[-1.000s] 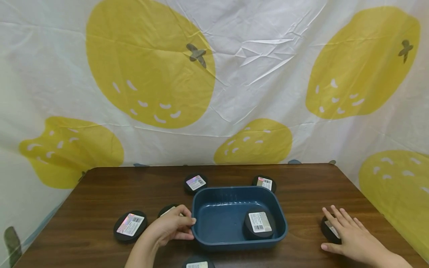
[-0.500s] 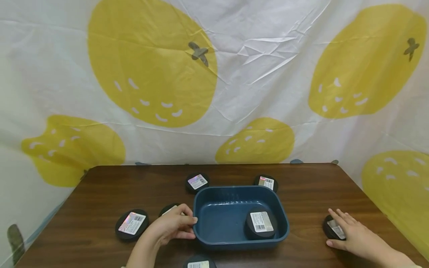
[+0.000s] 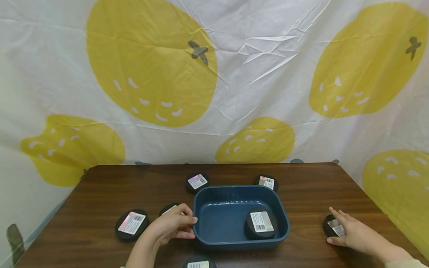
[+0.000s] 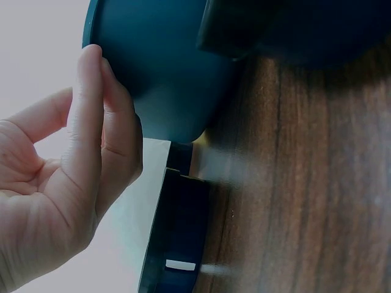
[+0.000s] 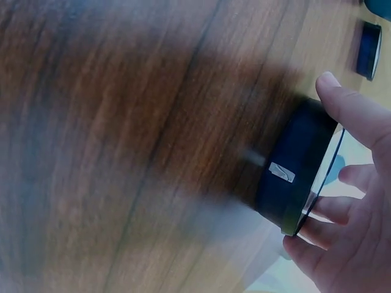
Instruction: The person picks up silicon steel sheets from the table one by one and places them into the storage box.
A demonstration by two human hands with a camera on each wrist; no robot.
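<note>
In the head view a dark blue rectangular plastic basin (image 3: 222, 219) sits on the table. A round black container (image 3: 260, 223) with a white barcode label lies inside it at the right. My left hand (image 3: 175, 223) pinches the basin's left rim; in the left wrist view its fingertips (image 4: 91, 54) meet the rim from outside. Far to the right, my right hand (image 3: 356, 234) grips another round black container (image 3: 331, 226) standing on the table. The right wrist view shows the thumb (image 5: 342, 101) on one side of this container and fingers on the opposite side.
More round black containers stand around the basin: one at back left (image 3: 197, 182), one at back right (image 3: 266, 182), one far left (image 3: 132, 224), one at the front (image 3: 199, 262). Another container (image 3: 167, 209) is partly behind my left hand. A lemon-print cloth (image 3: 187, 145) hangs behind the table (image 3: 110, 186).
My right hand has closed in from spread fingers over the right-hand container to a grip around it. The left hand stays at the basin's rim. The head view has shifted slightly.
</note>
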